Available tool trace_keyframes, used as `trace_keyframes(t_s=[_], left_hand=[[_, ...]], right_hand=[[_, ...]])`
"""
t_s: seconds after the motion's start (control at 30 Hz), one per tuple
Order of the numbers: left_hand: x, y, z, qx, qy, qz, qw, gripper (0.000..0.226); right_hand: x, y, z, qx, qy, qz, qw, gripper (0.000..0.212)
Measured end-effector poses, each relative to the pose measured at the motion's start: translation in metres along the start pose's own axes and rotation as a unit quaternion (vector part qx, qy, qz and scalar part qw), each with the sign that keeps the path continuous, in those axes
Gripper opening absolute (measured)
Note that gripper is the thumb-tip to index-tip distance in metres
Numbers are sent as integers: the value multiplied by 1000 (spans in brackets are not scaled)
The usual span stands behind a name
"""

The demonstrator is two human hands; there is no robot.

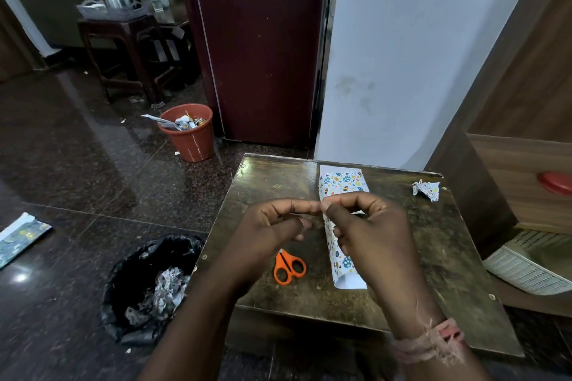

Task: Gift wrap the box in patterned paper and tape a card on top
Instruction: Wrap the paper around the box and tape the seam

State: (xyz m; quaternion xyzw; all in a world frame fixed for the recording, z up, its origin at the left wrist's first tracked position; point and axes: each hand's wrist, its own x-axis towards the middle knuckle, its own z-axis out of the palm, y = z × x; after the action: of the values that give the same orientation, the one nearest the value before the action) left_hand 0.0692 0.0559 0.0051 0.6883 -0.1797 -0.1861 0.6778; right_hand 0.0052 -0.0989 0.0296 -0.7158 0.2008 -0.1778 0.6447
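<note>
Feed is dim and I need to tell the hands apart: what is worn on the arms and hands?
Both forearms are bare, with no sleeves or gloves in view. The right hand has a frayed pinkish thread band wound round its wrist. The left hand shows no band, ring or watch.

The wrapped box wears white paper printed with blue, orange and yellow eggs and small hearts. The scissors near the tabletop's front edge have orange handles. The tabletop is dark, mottled brown-gold. A crumpled scrap by its far right corner shows the same white print.
</note>
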Motion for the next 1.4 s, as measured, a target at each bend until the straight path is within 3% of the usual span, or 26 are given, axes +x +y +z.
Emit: trace_keyframes(t_s=[0.13,0.33,0.53,0.63,0.77,1.03,1.2,1.4], left_hand=[[2,-1,6,22,19,-10,1000,36],[0,-9,26,63,27,-28,997,16],[-1,-9,46,40,26,-57,997,13],[-1,-8,49,25,20,-73,997,28],[0,-8,49,18,18,-97,995,35],[1,-10,49,-23,4,-127,992,12],[2,-13,49,-11,5,-132,991,11],[3,-15,52,-12,20,-131,991,9]], right_hand=[[9,-5,-31,72,18,64,995,9],[13,4,-69,4,-7,174,985,7],[4,6,-62,12,-37,232,972,25],[3,7,-57,10,-27,235,972,38],[1,8,-54,-3,-14,232,972,25],[-2,8,-49,-62,11,222,973,17],[-5,5,-45,-71,3,219,973,16],[-5,10,-36,-192,25,155,969,15]])
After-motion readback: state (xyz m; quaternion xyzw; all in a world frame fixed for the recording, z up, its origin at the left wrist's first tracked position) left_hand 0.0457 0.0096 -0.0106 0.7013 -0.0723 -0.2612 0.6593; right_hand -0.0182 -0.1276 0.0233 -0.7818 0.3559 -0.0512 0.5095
